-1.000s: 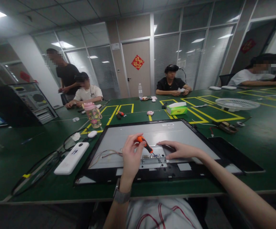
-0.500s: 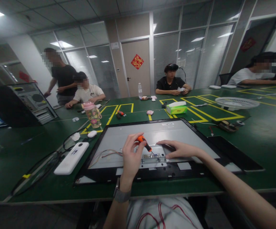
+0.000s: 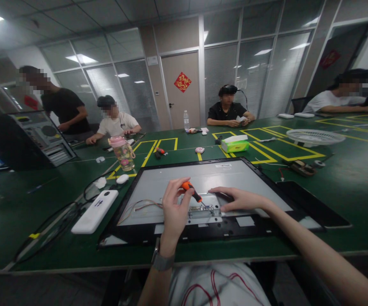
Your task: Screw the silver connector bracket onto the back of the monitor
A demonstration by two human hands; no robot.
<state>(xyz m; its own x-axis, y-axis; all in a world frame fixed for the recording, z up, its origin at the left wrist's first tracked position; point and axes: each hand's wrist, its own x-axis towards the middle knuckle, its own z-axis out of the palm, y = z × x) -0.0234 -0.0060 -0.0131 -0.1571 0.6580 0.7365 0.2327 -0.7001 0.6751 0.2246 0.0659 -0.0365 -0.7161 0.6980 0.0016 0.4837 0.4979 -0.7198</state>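
My left hand (image 3: 176, 205) is closed around the handle of an orange and black screwdriver (image 3: 192, 191). The tool slants down to the right, its tip at a metal bracket (image 3: 199, 209) on the back of a flat display panel (image 3: 158, 180). Whether the tip sits in a screw is too small to tell. On the bracket's right side rests my right hand (image 3: 242, 199), thumb and fingers apart and holding nothing. Thin wires (image 3: 145, 203) run across the panel to the left of my left hand. The panel lies flat with its black frame round it.
Left of the panel are a white power bank (image 3: 95, 211), black cables (image 3: 51, 229) and a pink-lidded bottle (image 3: 122, 155). A black slab (image 3: 314, 204) lies at right. Beyond stand a green tissue pack (image 3: 235, 144) and a computer case (image 3: 27, 140). Several people are around the table.
Both my hands and the screwdriver stay almost in place. A standing person at the far left has moved further left, behind the computer case.
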